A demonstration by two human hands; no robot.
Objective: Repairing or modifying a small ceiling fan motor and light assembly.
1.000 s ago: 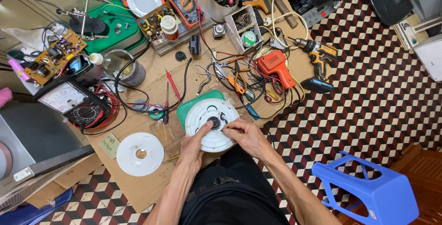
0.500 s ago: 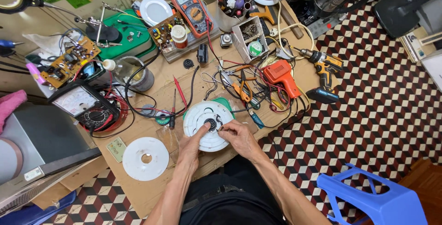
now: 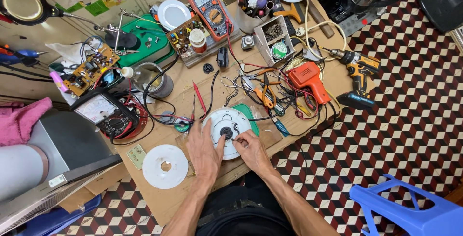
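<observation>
Nearest the wearer, both forearms reach up onto a cardboard-covered bench toward a round white housing (image 3: 226, 131), the landmark for everything else here. The left hand (image 3: 205, 151) lies flat and spread on the housing's near-left edge, fingers wide, its forefinger reaching toward the dark hub at the centre; it grips nothing and simply pins the disc down. The right hand (image 3: 251, 150) is at the housing's near-right edge with its fingers pinched narrow around something small and thin by the hub; whether that is a screw, a wire end or a tool tip is too small to tell. By the look of it the step in hand is fine work at the hub while the disc is steadied, and the next move would call for firm downward pressure from the left and a small, exact motion from the right fingertips. Left of the housing and a little nearer lies a flat white ring plate (image 3: 165, 166). Just behind the housing a green lid (image 3: 250, 115) shows under it, with orange-handled pliers (image 3: 264, 96) beyond. Farther back and right sits an orange soldering gun (image 3: 308, 79); farther left an analogue meter (image 3: 103, 113); at the far edge a digital multimeter (image 3: 211, 9)
</observation>
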